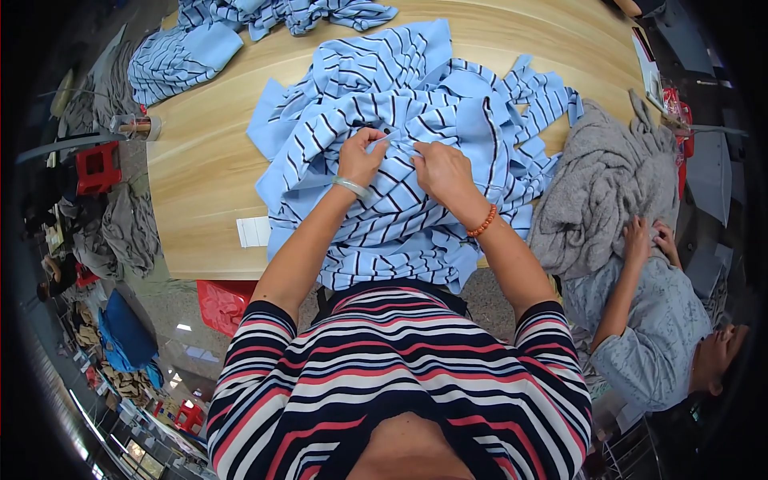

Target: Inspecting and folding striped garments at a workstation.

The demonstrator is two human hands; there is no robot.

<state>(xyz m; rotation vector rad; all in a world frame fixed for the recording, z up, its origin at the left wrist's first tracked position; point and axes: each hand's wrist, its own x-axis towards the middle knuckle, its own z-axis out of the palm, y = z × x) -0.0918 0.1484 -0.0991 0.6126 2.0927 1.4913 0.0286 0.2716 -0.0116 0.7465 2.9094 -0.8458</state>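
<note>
A heap of light blue knit fabric with dark and white stripes [400,200] lies in front of me on the wooden table [204,176]. My left hand [362,156], with a pale bangle at the wrist, pinches a fold of this striped knit fabric between thumb and fingers. Just to its right, my right hand [444,170], wearing an orange bead bracelet, grips the same fabric with curled fingers. A short stretch of cloth runs between the two hands. The fingertips of the right hand are partly hidden behind its knuckles.
More blue striped knit pieces [188,60] lie at the far left. A small white paper slip [254,232] sits left of the heap. At the right, a co-worker's hands [650,238] touch a grey knit pile [604,188]. A red stool [224,304] stands under the near edge.
</note>
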